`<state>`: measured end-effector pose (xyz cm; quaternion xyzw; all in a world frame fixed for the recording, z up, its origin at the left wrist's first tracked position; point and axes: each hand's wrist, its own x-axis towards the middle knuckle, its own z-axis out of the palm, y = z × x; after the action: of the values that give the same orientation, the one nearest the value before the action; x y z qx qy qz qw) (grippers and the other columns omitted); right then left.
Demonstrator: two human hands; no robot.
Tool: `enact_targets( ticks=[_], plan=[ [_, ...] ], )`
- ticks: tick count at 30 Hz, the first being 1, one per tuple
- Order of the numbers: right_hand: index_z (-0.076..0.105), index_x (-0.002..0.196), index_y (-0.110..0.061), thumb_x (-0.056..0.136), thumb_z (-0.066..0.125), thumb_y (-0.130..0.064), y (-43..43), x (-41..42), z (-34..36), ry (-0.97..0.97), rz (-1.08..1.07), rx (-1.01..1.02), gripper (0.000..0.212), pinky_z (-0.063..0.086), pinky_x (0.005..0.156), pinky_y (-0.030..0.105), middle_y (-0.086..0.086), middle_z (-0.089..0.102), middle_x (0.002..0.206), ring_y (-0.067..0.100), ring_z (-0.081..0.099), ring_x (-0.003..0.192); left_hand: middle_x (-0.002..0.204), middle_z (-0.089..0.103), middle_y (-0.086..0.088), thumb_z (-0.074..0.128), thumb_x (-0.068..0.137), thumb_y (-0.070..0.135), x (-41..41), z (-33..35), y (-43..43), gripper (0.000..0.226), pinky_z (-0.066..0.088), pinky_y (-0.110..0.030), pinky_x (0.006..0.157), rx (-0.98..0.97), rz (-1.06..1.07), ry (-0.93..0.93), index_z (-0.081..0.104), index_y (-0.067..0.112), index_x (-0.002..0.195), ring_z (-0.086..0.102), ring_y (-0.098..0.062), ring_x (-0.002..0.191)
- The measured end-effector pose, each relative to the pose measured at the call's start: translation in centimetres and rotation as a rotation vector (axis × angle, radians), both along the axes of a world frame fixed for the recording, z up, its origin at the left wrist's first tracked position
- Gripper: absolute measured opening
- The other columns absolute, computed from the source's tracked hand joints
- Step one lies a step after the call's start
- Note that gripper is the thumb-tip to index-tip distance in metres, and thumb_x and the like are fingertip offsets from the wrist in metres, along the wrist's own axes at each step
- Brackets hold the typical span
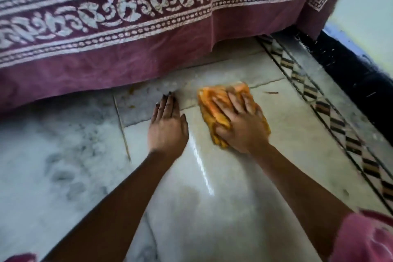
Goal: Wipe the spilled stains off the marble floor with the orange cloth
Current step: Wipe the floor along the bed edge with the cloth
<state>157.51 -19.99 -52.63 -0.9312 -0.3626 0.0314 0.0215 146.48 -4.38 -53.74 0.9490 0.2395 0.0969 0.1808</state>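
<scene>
Marble floor (212, 208) filling lower frame, pale with grey veining, glossy streak down the centre. Maroon-and-white printed bedspread (127, 27) hanging across the top from 9 to 1 o'clock, hem just above floor. Black skirting (350, 74) along wall at 2 to 3 o'clock, patterned inlay border (331, 117) running beside it on the floor. Pink sleeve (365, 240) at 5 o'clock corner. Orange cloth (214, 102) crumpled flat on floor slightly right of centre, at about 1 o'clock from frame middle. Right hand (240, 127) pressed palm-down on top of cloth, fingers spread wide over it, blurred. Left hand (168, 125) just beside cloth at its 9 o'clock, apart from it, palm flat on bare floor, fingers together and straight, thumb out, holding nothing. Orange-brown stains (128, 104) on grey tile near bedspread hem, at 10 o'clock from left hand, well apart from cloth. Small reddish streak (271, 92) on floor at 3 o'clock from cloth's top edge. Thin yellowish line (122, 127) along tile joint left of left hand.
</scene>
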Motion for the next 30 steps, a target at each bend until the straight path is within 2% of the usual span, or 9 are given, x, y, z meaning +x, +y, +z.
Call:
enact_targets(
  ticks=[4,7,10,14,17,21,23,26,30],
  plan=[
    [0.002,0.146,-0.04,0.067,0.007,-0.073,-6.0,-6.0,0.1,0.032,-0.25,-0.036,0.085,0.014,0.11,0.058,0.002,0.0,0.159,0.039,0.005,0.142,0.157,0.006,-0.01,0.025,0.099,0.029,-3.5,0.1,0.5,0.056,0.0,-0.03,0.117,0.01,-0.075,0.076,0.009,0.005,0.147,0.001,-0.019,0.144],
    [0.011,0.148,-0.032,0.068,0.007,-0.072,-5.8,-10.2,0.2,0.054,-0.399,0.0,0.09,0.015,0.108,0.063,0.01,0.007,0.158,0.045,0.009,0.14,0.157,0.004,-0.009,0.025,0.1,0.032,-6.8,0.4,1.0,0.057,-0.002,-0.028,0.116,0.0,-0.149,0.114,0.008,0.006,0.148,0.0,-0.019,0.144],
    [0.014,0.148,-0.026,0.069,0.003,-0.075,-3.9,-13.3,0.2,0.121,-0.443,-0.015,0.094,0.013,0.107,0.067,0.016,0.009,0.156,0.049,0.008,0.139,0.156,0.012,-0.008,0.021,0.097,0.04,-10.2,0.6,2.4,0.06,-0.001,-0.027,0.114,0.009,-0.157,0.099,0.017,0.006,0.147,0.008,-0.021,0.144],
    [0.015,0.144,-0.022,0.073,-0.004,-0.081,-2.0,-16.7,0.8,0.142,-0.376,-0.052,0.094,0.02,0.099,0.073,0.021,0.021,0.152,0.055,0.02,0.134,0.15,0.028,-0.011,0.013,0.088,0.045,-14.9,0.6,4.3,0.07,0.009,-0.034,0.113,-0.006,-0.091,0.103,0.033,0.003,0.141,0.023,-0.026,0.14],
    [0.021,0.147,-0.026,0.071,0.012,-0.084,-3.1,-17.8,2.0,0.123,-0.375,-0.037,0.096,0.02,0.103,0.067,0.016,0.019,0.154,0.047,0.018,0.138,0.151,0.026,-0.009,0.012,0.087,0.048,-17.4,0.8,5.9,0.072,0.009,-0.033,0.113,-0.008,-0.084,0.122,0.033,0.005,0.142,0.022,-0.025,0.14],
    [0.011,0.148,-0.032,0.07,0.04,-0.081,-3.3,-17.9,1.7,0.129,-0.625,-0.014,0.097,0.019,0.107,0.062,0.015,0.004,0.156,0.043,0.01,0.14,0.151,0.027,-0.012,0.012,0.087,0.05,-18.8,0.7,8.2,0.073,0.011,-0.033,0.111,0.095,-0.126,0.133,0.036,0.005,0.14,0.023,-0.027,0.14],
    [0.015,0.148,-0.028,0.07,0.052,-0.074,-2.4,-17.5,1.2,0.104,-0.657,0.009,0.098,0.019,0.107,0.061,0.02,0.009,0.155,0.042,0.014,0.139,0.154,0.017,-0.01,0.012,0.089,0.052,-19.1,0.6,8.9,0.073,0.005,-0.03,0.112,0.082,-0.1,0.159,0.027,0.006,0.144,0.013,-0.025,0.143],
    [0.022,0.147,-0.022,0.072,0.057,-0.068,-1.2,-16.6,0.5,0.046,-0.681,0.036,0.095,0.018,0.108,0.061,0.025,0.015,0.152,0.045,0.016,0.137,0.156,0.006,-0.009,0.014,0.092,0.051,-19.2,0.2,9.4,0.07,-0.001,-0.029,0.114,0.06,-0.018,0.16,0.016,0.008,0.147,0.002,-0.022,0.144],
    [0.014,0.149,-0.022,0.076,0.051,-0.068,2.5,-10.8,1.1,0.081,-0.73,0.051,0.093,0.01,0.11,0.063,0.024,0.007,0.154,0.048,0.007,0.138,0.149,0.029,-0.019,0.023,0.09,0.038,-18.8,-0.2,7.9,0.064,0.014,-0.044,0.112,0.047,0.056,0.101,0.036,-0.002,0.139,0.022,-0.032,0.139]
  ],
)
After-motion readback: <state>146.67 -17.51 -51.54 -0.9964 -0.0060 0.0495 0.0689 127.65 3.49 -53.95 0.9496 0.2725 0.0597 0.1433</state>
